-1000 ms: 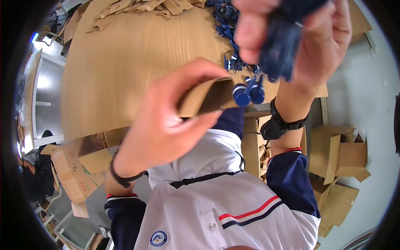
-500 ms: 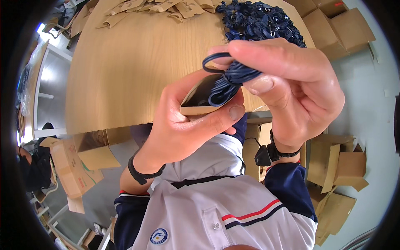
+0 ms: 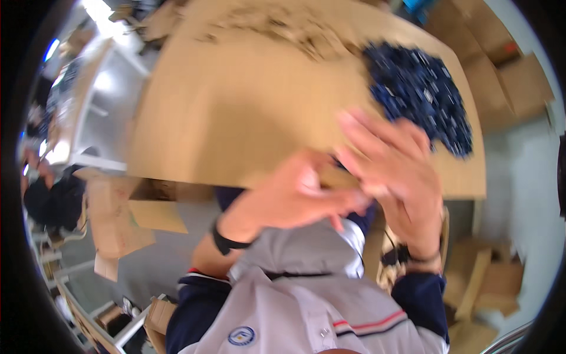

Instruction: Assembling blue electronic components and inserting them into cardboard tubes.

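Observation:
My left hand [image 3: 292,192] is closed round a small brown cardboard pillow box [image 3: 338,179], mostly covered by the fingers of both hands. A sliver of dark blue cable [image 3: 341,163] shows at the box's mouth; the rest of that coil is hidden. Over the box leans my right hand [image 3: 395,162], its fingers stretched out and blurred by motion, with the thumb side close to the cardboard. A large heap of dark blue coiled cables [image 3: 421,94] lies on the wooden table [image 3: 236,130] beyond my right hand. Flat brown pillow boxes [image 3: 283,23] are scattered along the far side.
Open cartons stand on the floor at the left [image 3: 118,215] and lower right [image 3: 486,283], and more cartons [image 3: 501,76] are stacked at the far right. A white-framed bench [image 3: 109,106] is at the left. Another person [image 3: 53,194] shows at the left rim.
The cable coil, pinched by my right hand at the box's mouth before, is now almost out of sight. My right hand has opened its fingers over the box. The view has shifted.

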A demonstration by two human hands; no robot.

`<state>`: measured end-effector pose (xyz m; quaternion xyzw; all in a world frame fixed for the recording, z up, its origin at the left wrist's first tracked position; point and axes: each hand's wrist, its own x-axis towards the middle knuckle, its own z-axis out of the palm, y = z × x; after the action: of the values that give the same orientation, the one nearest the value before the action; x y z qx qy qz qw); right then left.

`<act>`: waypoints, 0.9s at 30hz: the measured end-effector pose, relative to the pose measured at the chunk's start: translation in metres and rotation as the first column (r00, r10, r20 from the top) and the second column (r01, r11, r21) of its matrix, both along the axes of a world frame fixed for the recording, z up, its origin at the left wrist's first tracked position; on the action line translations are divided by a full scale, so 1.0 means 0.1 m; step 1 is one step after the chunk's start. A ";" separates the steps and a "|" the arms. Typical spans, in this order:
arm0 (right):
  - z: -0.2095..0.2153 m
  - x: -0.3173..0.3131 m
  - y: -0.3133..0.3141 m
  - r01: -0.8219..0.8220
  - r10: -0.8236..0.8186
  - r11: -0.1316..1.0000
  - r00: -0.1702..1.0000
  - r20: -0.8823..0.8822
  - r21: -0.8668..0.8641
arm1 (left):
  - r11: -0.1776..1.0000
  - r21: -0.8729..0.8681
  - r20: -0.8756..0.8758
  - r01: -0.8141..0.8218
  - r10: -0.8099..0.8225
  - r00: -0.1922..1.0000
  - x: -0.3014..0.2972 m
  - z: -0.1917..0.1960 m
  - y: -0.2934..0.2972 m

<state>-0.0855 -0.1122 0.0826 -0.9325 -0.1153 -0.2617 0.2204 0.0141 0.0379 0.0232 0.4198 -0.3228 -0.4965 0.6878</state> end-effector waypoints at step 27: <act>-0.74 -0.25 -0.08 0.096 -0.104 0.995 0.942 0.320 0.042 | 0.885 -0.464 -0.355 0.033 -0.220 0.909 -0.05 -0.03 -0.35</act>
<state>-0.1108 -0.1199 0.0082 -0.8791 -0.0989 -0.4226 0.1968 0.0087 0.0026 0.0201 0.1180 -0.3089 -0.5281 0.7822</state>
